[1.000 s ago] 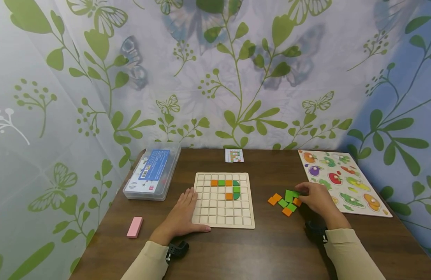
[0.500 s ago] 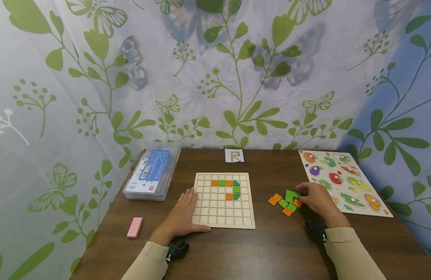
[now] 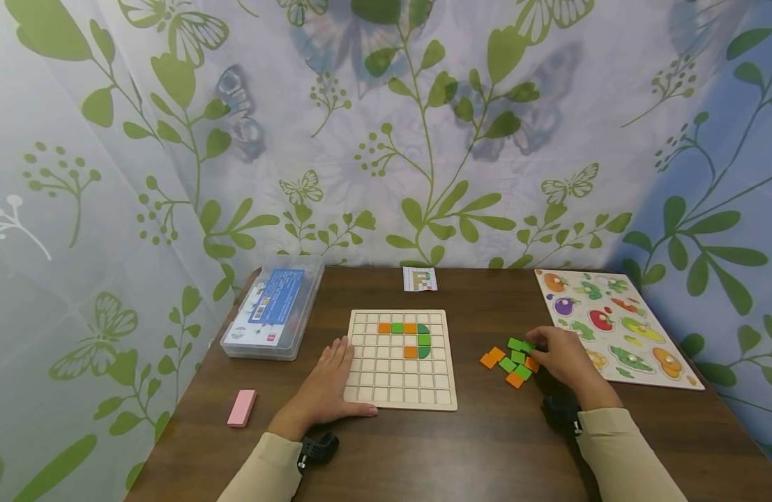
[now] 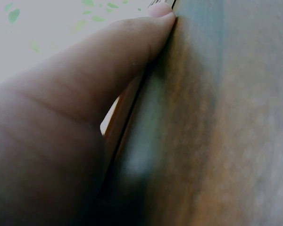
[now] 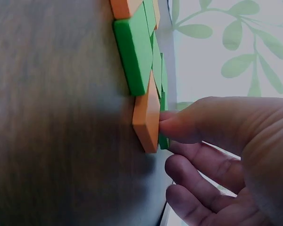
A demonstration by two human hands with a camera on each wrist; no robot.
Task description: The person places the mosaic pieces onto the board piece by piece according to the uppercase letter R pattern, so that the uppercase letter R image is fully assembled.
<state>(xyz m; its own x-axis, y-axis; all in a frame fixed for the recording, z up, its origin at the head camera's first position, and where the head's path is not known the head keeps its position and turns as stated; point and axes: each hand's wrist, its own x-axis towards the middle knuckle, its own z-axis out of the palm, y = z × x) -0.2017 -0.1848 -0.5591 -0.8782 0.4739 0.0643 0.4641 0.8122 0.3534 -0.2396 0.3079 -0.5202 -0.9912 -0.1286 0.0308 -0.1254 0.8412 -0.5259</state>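
Note:
My left hand [image 3: 326,383] lies flat with fingers spread along the left edge of a wooden grid board [image 3: 376,394]. Its thumb reaches along the board's near edge. Orange, green and rounded dark-green tiles [image 3: 424,340] form a hook shape in the board's upper cells. To the right, my right hand [image 3: 561,354] pinches a green square tile [image 3: 528,346] at the far side of a loose pile. In the right wrist view, the thumb and fingers meet at that green tile [image 5: 163,141], partly hidden behind an orange tile [image 5: 147,120].
Behind the board lies a small pattern card [image 3: 420,279]. A clear plastic case [image 3: 273,307] and a pink block [image 3: 241,408] are on the left. A vegetable peg puzzle [image 3: 637,335] lies to the right of the pile. A patterned curtain [image 3: 386,160] hangs behind the table.
The right hand has shifted slightly, and the green tiles by its fingertips have changed position, uncovering another green tile in the pile. The left hand and board stay still.

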